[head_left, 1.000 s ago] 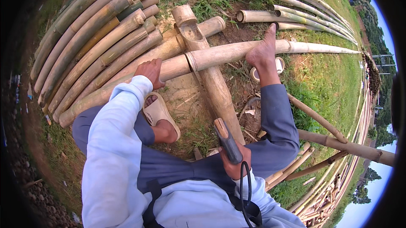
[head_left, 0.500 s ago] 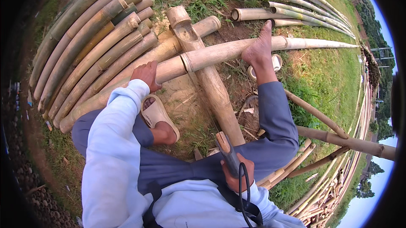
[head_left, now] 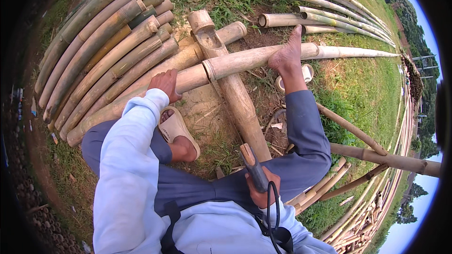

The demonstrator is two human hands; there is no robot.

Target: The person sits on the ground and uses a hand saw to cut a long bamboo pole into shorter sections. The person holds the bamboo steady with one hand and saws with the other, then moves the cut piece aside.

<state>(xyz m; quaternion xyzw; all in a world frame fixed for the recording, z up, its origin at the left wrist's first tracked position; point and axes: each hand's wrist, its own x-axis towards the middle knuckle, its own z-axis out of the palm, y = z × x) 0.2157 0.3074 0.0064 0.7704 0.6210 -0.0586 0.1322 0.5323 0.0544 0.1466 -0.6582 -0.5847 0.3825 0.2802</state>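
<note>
A long bamboo pole [head_left: 249, 60] lies across a thick notched bamboo post [head_left: 235, 98], which slants away from me. My left hand [head_left: 165, 86] is closed over the pole, left of the post. In my right hand [head_left: 264, 188], low in front of my lap, is the grey-and-wood handle of a handsaw [head_left: 254, 169]. Its blade shows only as a thin edge-on line running toward the pole beside the post; I cannot tell how deep it sits. My bare right foot [head_left: 287, 56] presses on the pole, right of the post.
Cut bamboo lengths [head_left: 108, 42] are stacked at the left. Long poles [head_left: 325, 0] lie at the far right. A sandal [head_left: 307, 72] rests beyond my raised foot, and a bamboo frame [head_left: 372, 155] stands at the right. A black cable [head_left: 271, 216] hangs near my right wrist.
The handsaw's handle and my right hand have moved slightly away from me, toward the pole. My left hand and foot keep their places on the pole; the view has shifted a little.
</note>
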